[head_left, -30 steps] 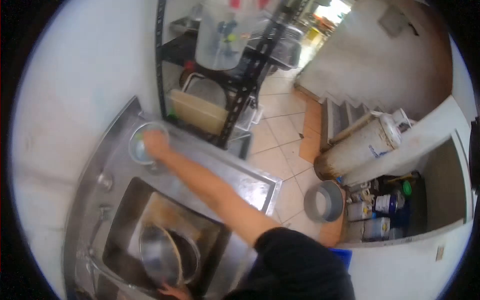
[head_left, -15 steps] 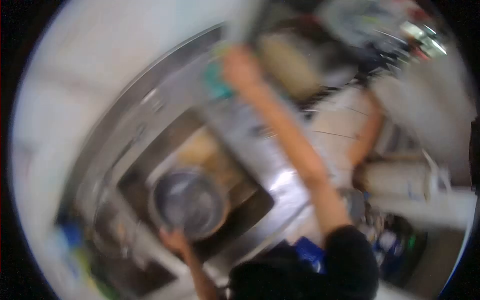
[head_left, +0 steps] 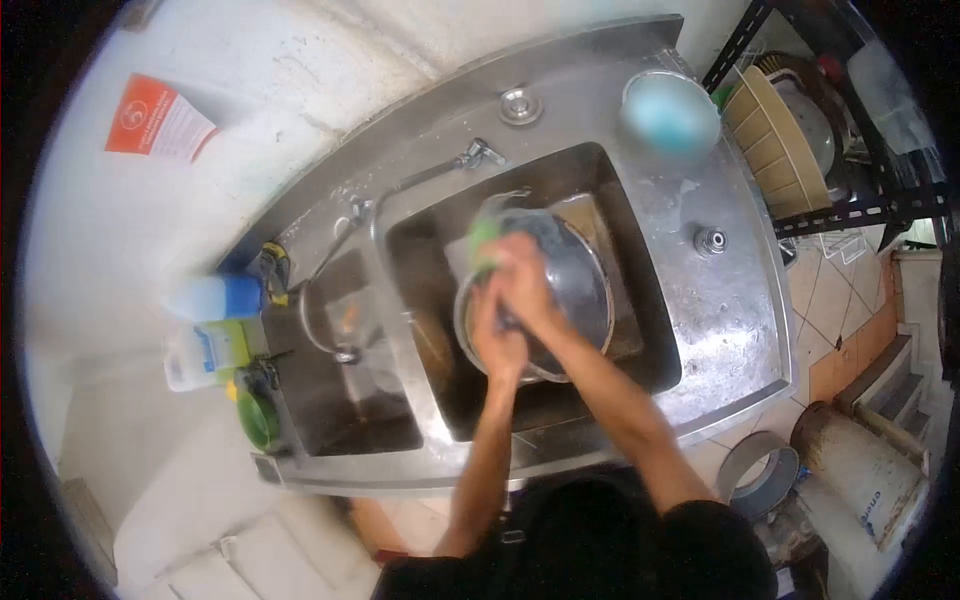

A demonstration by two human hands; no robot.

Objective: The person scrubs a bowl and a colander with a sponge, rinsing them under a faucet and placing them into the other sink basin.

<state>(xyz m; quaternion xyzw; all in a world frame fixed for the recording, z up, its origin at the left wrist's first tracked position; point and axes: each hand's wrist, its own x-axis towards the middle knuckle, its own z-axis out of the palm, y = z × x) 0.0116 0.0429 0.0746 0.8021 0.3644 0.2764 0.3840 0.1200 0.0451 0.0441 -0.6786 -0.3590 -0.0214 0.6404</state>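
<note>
Has brought right hand (head_left: 524,272) from tub (head_left: 670,116) to metal pot (head_left: 585,290) in sink (head_left: 652,300), pinching green scrubber (head_left: 484,236); holds left hand (head_left: 498,335) alongside, with grip unclear. Looks stiff, probably slippery; best held by rim.

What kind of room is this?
It looks like a kitchen's washing-up corner, maybe in a restaurant. You can see a big metal double sink with a round pan in it, bottles beside it, and a rack holding dishes and tubs.
</note>
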